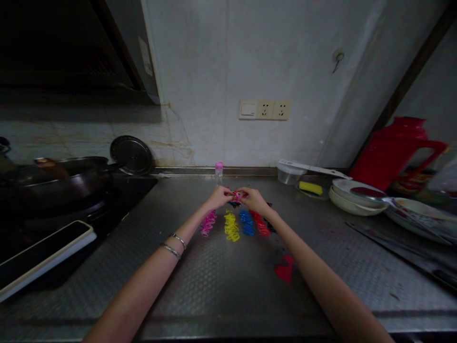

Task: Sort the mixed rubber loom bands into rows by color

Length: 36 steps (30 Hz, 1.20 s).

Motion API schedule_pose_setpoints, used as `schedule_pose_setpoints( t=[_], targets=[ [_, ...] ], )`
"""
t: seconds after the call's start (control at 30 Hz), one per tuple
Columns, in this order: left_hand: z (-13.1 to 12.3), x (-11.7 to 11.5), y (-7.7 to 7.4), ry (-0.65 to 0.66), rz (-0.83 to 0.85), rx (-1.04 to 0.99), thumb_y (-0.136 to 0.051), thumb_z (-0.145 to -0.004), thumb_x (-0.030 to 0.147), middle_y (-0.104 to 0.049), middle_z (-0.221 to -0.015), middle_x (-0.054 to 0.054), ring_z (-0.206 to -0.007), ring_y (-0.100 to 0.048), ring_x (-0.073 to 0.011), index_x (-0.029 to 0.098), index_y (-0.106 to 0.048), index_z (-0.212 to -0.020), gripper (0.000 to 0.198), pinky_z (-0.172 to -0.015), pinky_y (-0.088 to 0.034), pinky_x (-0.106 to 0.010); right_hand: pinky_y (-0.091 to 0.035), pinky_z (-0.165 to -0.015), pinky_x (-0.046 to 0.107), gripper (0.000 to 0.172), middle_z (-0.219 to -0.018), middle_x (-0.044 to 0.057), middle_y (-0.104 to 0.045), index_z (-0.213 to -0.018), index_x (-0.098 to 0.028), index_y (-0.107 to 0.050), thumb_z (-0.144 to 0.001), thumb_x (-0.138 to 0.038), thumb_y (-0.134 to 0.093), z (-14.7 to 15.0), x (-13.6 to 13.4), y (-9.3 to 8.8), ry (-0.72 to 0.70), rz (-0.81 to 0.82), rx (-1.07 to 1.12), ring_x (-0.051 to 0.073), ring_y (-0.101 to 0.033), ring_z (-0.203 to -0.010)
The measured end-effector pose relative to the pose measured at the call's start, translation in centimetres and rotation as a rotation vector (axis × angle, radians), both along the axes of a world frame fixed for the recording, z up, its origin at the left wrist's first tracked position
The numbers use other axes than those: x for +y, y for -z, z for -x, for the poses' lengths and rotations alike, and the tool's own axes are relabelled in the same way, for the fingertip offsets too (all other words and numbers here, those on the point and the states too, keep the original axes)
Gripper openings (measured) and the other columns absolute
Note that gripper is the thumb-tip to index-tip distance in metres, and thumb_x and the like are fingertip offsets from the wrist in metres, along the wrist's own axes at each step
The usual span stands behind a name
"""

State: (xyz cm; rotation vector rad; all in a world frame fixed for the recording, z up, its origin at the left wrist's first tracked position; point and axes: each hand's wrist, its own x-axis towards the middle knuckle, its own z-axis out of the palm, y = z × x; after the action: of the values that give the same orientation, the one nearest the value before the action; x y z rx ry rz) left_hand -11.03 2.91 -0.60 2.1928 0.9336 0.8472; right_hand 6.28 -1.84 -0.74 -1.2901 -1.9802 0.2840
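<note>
Metal counter (200,295) below, pink piece (237,196) sits pinched between the fingers (226,191).

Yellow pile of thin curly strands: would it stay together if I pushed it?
The yellow pile of thin curly strands would probably spread, as they look loose. Being so thin, each is likely light and perhaps floppy.

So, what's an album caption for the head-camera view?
Left hand and right hand hold a small pink thing beyond colourful heaps on a metal counter.

Dim, greyish light (darkest at the range hood (71,52)), dull sheen on the counter (200,281), blurry, stretched edges.
</note>
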Motion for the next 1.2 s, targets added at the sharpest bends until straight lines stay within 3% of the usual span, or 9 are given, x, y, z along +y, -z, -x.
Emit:
schedule_pose_setpoints(
  t=[0.27, 0.43, 0.57, 0.7, 0.97, 1.2],
  targets=[
    [-0.8, 0.0, 0.9, 0.035, 0.106, -0.096, -0.059, -0.068, 0.024, -0.066, -0.067, -0.007, -0.060, -0.056, -0.0132, 0.006, -0.070, -0.078, 0.024, -0.060, -0.042, -0.023, -0.043, -0.062, 0.021, 0.029, -0.075, 0.004, -0.067, -0.102, -0.016, -0.063, -0.073, -0.017, -0.055, 0.3, -0.4, -0.1, -0.006, 0.014, 0.003, 0.013, -0.059, -0.067],
    [-0.4, -0.1, 0.4, -0.008, 0.150, -0.140, -0.059, -0.068, 0.024, -0.065, -0.063, -0.005, -0.057, -0.054, -0.0117, 0.007, -0.071, -0.077, 0.023, -0.057, -0.040, -0.022, -0.044, -0.070, 0.024, 0.030, -0.088, 0.006, -0.067, -0.099, -0.016, -0.064, -0.070, -0.022, -0.061, -0.4, -0.7, -0.8, 0.024, -0.068, 0.021, 0.015, -0.059, -0.078],
    [-0.1, -0.3, -0.2, -0.064, 0.204, -0.193, -0.061, -0.068, 0.028, -0.064, -0.060, -0.004, -0.053, -0.051, -0.0099, 0.008, -0.071, -0.078, 0.025, -0.053, -0.037, -0.021, -0.044, -0.068, 0.024, 0.021, -0.083, 0.007, -0.066, -0.087, -0.015, -0.069, -0.070, -0.026, -0.062, -1.2, -0.8, -0.8, 0.095, -0.062, 0.021, 0.015, -0.059, -0.074],
    [0.0, -0.6, -0.5, -0.093, 0.254, -0.200, -0.061, -0.068, 0.029, -0.060, -0.053, -0.002, -0.047, -0.045, -0.0078, 0.008, -0.071, -0.079, 0.025, -0.047, -0.032, -0.020, -0.044, -0.068, 0.024, 0.022, -0.082, 0.006, -0.066, -0.084, -0.016, -0.070, -0.072, -0.032, -0.060, -0.9, -0.8, -0.1, 0.063, -0.031, -0.002, 0.015, -0.058, -0.073],
    [0.0, -1.0, -0.5, -0.071, 0.266, -0.170, -0.062, -0.068, 0.036, -0.058, -0.052, -0.002, -0.042, -0.035, -0.0052, 0.008, -0.070, -0.085, 0.034, -0.042, -0.024, -0.020, -0.043, -0.071, 0.025, 0.021, -0.085, 0.006, -0.066, -0.085, -0.019, -0.069, -0.075, -0.033, -0.058, 0.0, -0.9, 0.4, 0.078, -0.058, 0.002, 0.016, -0.058, -0.080],
    [0.1, -0.9, -0.4, -0.035, 0.243, -0.150, -0.063, -0.067, 0.035, -0.058, -0.051, -0.002, -0.043, -0.036, -0.0056, 0.007, -0.071, -0.083, 0.033, -0.044, -0.025, -0.020, -0.042, -0.071, 0.025, 0.017, -0.082, 0.007, -0.065, -0.081, -0.016, -0.069, -0.076, -0.027, -0.057, 0.1, -1.0, 0.4, 0.051, -0.088, -0.010, 0.016, -0.058, -0.076]
  ],
)
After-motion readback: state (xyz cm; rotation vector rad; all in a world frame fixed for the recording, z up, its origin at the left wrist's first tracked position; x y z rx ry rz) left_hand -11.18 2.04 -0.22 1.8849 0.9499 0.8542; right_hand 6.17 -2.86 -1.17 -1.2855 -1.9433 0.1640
